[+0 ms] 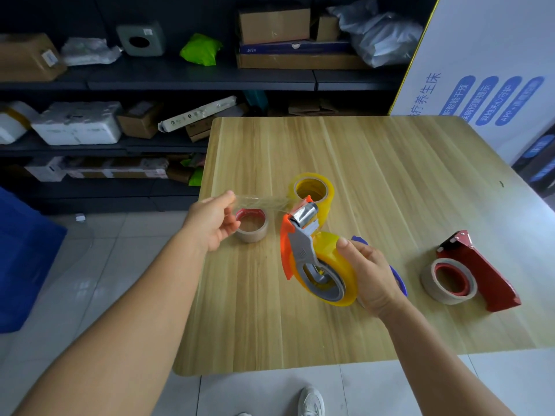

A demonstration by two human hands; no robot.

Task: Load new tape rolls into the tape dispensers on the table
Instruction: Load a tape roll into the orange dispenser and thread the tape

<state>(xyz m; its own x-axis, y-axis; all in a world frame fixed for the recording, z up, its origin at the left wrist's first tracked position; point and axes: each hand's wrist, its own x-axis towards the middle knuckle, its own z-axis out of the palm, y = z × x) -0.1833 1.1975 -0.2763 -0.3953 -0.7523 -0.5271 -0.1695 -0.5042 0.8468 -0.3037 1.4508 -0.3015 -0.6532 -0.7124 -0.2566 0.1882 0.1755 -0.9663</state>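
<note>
Tape (264, 202) ran leftward from the dispenser (303, 250) your right hand (371, 274) gripped above the table (390, 175); your left hand (214, 220) pinched its free end, nearer the roller.

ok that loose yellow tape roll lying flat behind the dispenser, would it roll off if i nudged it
Probably not: the yellow tape roll lies flat on the table with its open core facing up, so a nudge would likely slide it. Its glossy side may feel slick. It looks thickly wound, so perhaps heavy for its size. Stood on edge, it would likely roll.
</note>
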